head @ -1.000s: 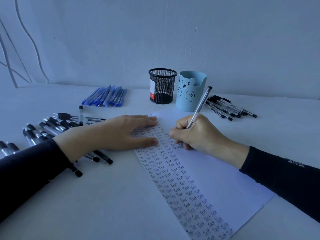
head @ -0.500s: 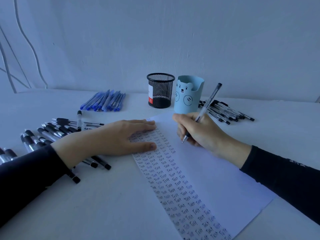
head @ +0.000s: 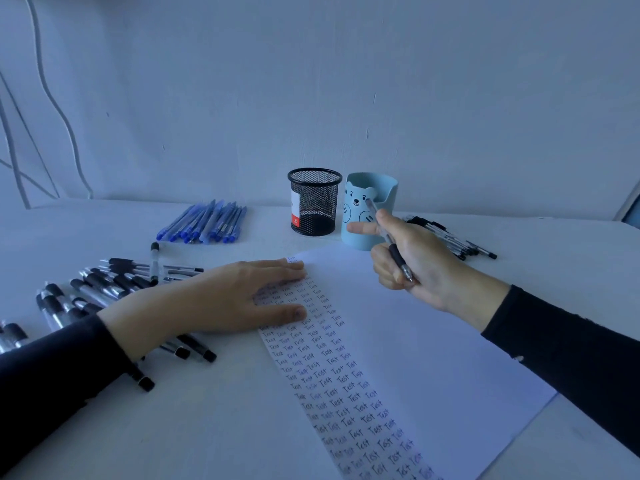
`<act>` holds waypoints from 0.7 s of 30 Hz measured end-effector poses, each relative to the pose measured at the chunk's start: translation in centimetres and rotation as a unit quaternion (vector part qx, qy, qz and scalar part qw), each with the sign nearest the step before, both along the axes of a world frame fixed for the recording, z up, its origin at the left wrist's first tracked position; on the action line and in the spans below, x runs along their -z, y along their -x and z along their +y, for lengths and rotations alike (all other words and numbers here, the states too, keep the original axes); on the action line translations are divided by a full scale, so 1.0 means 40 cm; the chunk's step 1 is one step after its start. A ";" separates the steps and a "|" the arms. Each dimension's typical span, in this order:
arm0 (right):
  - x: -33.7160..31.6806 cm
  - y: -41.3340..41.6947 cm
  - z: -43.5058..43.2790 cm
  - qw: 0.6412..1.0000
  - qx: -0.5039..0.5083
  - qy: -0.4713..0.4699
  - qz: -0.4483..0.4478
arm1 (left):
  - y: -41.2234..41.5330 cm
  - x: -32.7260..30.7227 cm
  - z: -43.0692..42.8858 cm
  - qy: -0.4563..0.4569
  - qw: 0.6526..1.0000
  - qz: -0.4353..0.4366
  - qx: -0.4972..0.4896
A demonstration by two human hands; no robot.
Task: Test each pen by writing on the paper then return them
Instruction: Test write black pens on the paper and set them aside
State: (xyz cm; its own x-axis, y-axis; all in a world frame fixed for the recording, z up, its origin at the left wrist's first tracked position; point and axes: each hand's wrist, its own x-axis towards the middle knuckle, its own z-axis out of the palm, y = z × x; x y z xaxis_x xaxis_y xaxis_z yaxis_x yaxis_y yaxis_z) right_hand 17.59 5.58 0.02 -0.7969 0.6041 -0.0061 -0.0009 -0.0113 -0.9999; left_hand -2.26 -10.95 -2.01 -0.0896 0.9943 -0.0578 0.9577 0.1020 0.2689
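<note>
The pen (head: pixel 397 259) is held off the paper (head: pixel 415 348), slanted, with its tip low against the palm and its back end up in front of the bear cup (head: pixel 355 206). The right hand (head: pixel 420 268) grips its black sleeve with curled fingers, one finger stretched out. The left hand (head: pixel 214 299) lies flat on the paper's written strip, fingers straight. Black pens (head: pixel 457 242) lie beyond the right hand.
</note>
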 end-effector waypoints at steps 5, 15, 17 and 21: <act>0.001 -0.003 -0.002 0.999 -0.007 -0.047 -0.005 | 0.002 0.001 0.002 0.004 1.000 0.004 -0.001; -0.071 -0.025 0.028 0.992 0.023 -0.115 0.037 | 0.000 -0.002 0.001 0.006 1.000 0.004 0.003; -0.087 -0.027 0.055 0.986 0.098 -0.087 0.106 | 0.000 -0.002 0.000 0.004 1.000 0.005 0.005; -0.094 -0.058 0.136 0.929 0.285 -0.109 0.210 | 0.002 0.000 0.001 0.003 1.000 0.007 0.007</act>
State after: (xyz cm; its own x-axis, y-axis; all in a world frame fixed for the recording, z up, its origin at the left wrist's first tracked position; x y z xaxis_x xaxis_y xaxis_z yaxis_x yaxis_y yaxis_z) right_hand 19.92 11.02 3.78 -0.2509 0.8794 0.4046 -0.3355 0.3130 -0.8885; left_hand -2.33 -10.90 -2.02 -0.0760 0.9952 -0.0618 0.9630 0.0893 0.2541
